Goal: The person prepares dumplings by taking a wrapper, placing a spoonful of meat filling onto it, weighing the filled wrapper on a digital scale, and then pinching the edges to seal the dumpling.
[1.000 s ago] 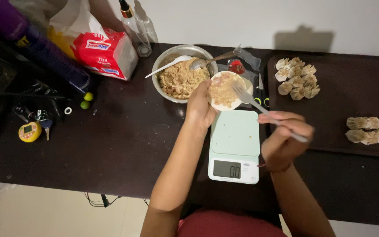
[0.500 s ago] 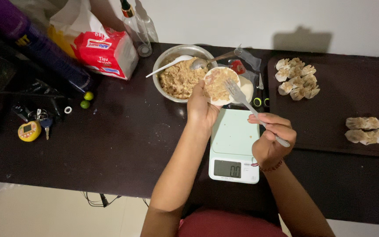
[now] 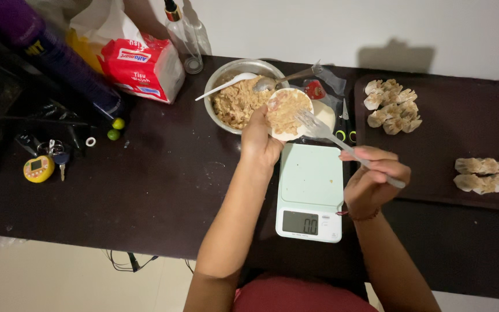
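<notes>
My left hand (image 3: 259,138) holds a round white wrapper (image 3: 287,112) spread with minced filling, just above the far edge of a pale green kitchen scale (image 3: 310,190). My right hand (image 3: 375,179) grips a metal fork (image 3: 331,136) whose tines rest on the filling at the wrapper's right side. Behind the wrapper stands a steel bowl (image 3: 218,81) of the same filling with a white spoon (image 3: 226,85) and a metal spoon (image 3: 278,80) in it.
A dark tray (image 3: 451,133) at right carries shaped dumplings (image 3: 392,105) and a row of folded ones (image 3: 489,173). At back left stand a tissue pack (image 3: 141,65) and a glass bottle (image 3: 181,34). Keys (image 3: 44,162) and two small limes (image 3: 115,129) lie left.
My right hand drew back to the right, sliding the fork tines from the wrapper's middle toward its right edge. The left hand and wrapper stayed almost still.
</notes>
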